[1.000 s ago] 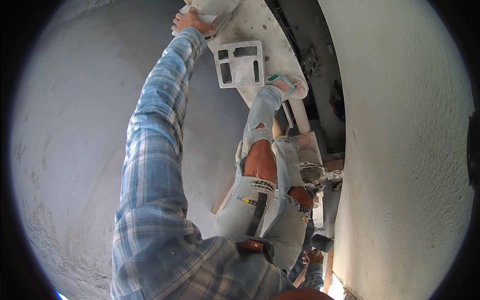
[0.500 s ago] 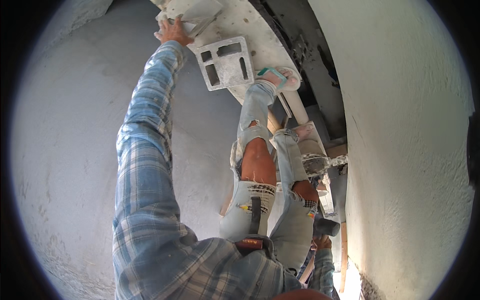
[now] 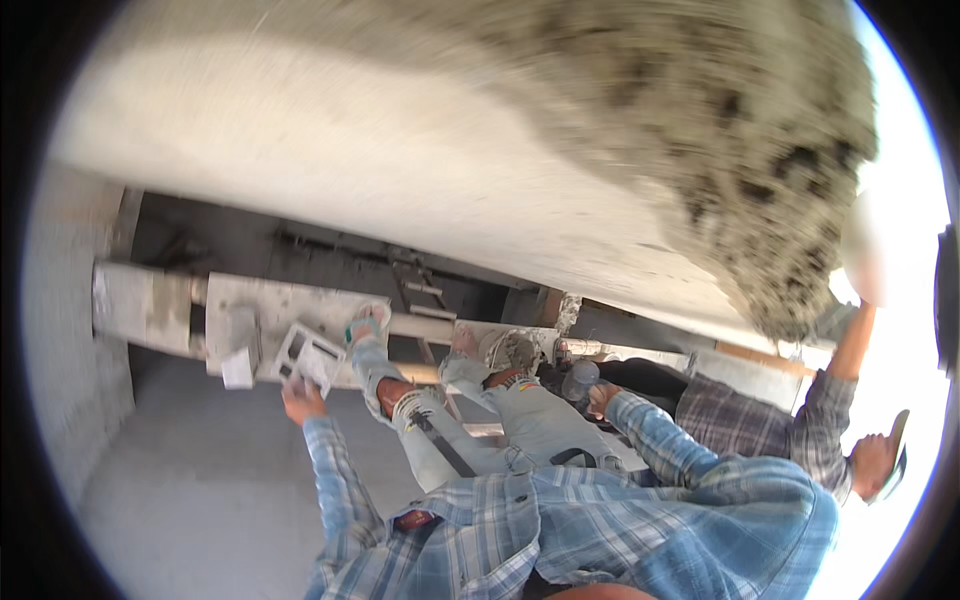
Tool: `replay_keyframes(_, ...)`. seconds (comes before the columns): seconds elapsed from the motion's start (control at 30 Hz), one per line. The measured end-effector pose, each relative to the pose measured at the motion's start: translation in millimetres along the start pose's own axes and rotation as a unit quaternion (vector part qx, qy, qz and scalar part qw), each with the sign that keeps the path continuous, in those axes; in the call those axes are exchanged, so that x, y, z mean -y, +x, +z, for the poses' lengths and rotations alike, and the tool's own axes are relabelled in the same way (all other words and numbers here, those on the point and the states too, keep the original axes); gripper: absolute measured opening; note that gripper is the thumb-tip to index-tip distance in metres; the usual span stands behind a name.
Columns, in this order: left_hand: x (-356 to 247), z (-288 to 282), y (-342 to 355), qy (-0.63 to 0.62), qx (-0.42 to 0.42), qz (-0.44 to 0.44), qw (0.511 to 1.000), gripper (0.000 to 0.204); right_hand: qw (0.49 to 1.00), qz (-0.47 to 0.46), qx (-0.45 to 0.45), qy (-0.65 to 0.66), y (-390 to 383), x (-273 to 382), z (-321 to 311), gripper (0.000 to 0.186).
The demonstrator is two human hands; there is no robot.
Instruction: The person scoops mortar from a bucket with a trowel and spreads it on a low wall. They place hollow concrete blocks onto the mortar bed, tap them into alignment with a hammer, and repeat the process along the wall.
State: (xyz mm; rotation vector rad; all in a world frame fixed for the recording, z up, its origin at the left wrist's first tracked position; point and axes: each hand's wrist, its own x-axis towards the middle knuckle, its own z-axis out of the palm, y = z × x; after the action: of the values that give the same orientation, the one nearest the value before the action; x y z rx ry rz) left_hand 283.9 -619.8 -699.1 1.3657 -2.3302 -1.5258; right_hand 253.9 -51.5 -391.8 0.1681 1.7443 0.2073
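My left hand (image 3: 303, 402) is at the lower edge of a white slab-like piece with cut-out openings (image 3: 313, 348), its blurred fingers against it; whether they grip it is unclear. A smaller white piece (image 3: 238, 370) lies to its left on a plank (image 3: 270, 300). My right hand (image 3: 603, 400) is closed on a grey cylindrical object (image 3: 580, 380) at my right side. My legs, in torn jeans, stretch toward the planks, one sandalled foot (image 3: 368, 325) just beside the white piece.
A co-worker (image 3: 745, 420) in a dark plaid shirt and cap reaches up at right to an overhead rough mortar patch (image 3: 760, 180), hand near a pale blurred object. A ladder (image 3: 420, 290) stands beyond the planks; a grey wall (image 3: 75, 280) is at left.
The view has swung round, revealing the mortar patch and co-worker. My left hand has moved from the pieces at the far plank end to the cut-out piece; my right hand shows more fully.
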Motion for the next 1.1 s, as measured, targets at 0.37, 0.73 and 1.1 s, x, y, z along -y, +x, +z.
replay_keyframes(0.37, -258, 44, -89, 0.082, 0.483, 0.150, 0.859, 0.042, 0.939, -0.081, -0.218, 0.254, 97, 0, 62, 0.027)
replay_keyframes(0.73, -683, -44, -247, 0.034, 0.620, 0.564, 0.544, 0.019, 0.893, 0.045, -0.206, 0.397, 110, 63, 225, 0.050)
replay_keyframes(1.1, -846, 107, -278, 0.436, 0.465, 0.699, 0.324, 0.085, 0.285, 0.456, -0.349, -0.768, 82, -288, 178, 0.041)
